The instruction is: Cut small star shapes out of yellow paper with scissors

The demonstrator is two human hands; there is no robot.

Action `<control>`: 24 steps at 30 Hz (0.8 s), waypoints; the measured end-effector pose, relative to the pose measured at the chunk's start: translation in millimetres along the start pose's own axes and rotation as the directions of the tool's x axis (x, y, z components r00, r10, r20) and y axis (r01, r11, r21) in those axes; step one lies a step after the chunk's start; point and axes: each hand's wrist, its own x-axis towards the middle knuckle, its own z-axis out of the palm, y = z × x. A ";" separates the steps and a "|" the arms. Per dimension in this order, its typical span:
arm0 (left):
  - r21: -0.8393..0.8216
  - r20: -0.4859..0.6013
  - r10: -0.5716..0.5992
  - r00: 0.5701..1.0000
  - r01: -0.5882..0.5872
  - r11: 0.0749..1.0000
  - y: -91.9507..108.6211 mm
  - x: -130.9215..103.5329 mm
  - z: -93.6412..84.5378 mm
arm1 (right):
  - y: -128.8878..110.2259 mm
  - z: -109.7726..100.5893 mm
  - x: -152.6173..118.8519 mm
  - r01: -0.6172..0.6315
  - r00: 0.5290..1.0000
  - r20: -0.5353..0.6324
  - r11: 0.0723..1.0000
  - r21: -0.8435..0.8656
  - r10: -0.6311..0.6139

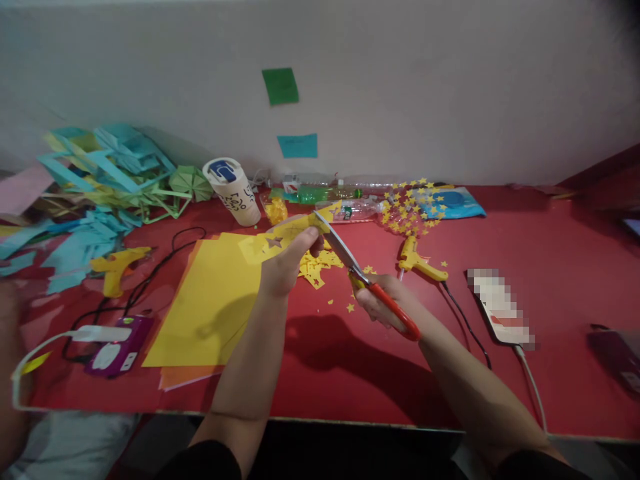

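Observation:
My left hand (293, 257) is closed on a strip of yellow paper (260, 245) with star-shaped holes in it, held up above the table. My right hand (383, 300) grips scissors (395, 310) with red handles. Their blades point up and left and meet the paper beside my left thumb; whether the blades are apart is hard to see. Under my hands lies a heap of yellow paper scraps (320, 263), with a small cut star (351, 307) near it. To the left, yellow sheets (200, 307) lie flat on orange ones.
Behind stand a lidded cup (237, 200), plastic bottles (345, 195) and a clear form covered in stars (410, 210). Yellow glue guns lie right (420, 261) and left (117, 267), trailing cables. A phone (500, 310), a purple power socket (117, 347) and folded paper shapes (115, 167) surround the work. Another person's arm shows far left.

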 end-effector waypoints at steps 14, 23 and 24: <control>-0.231 -0.164 -0.098 0.982 0.058 0.971 17.6 2.7 1.9 | -0.6 -5.4 3.6 0.008 0.999 -0.039 0.992 -0.129 -0.013; -0.198 -0.155 -0.057 0.986 0.026 0.980 18.8 4.9 -4.9 | 2.4 -4.3 4.0 -0.025 0.999 -0.022 0.994 -0.107 0.023; -0.192 -0.148 -0.057 0.987 0.027 0.981 18.7 4.6 -5.3 | 2.3 -4.0 4.1 -0.027 0.999 -0.021 0.994 -0.105 0.025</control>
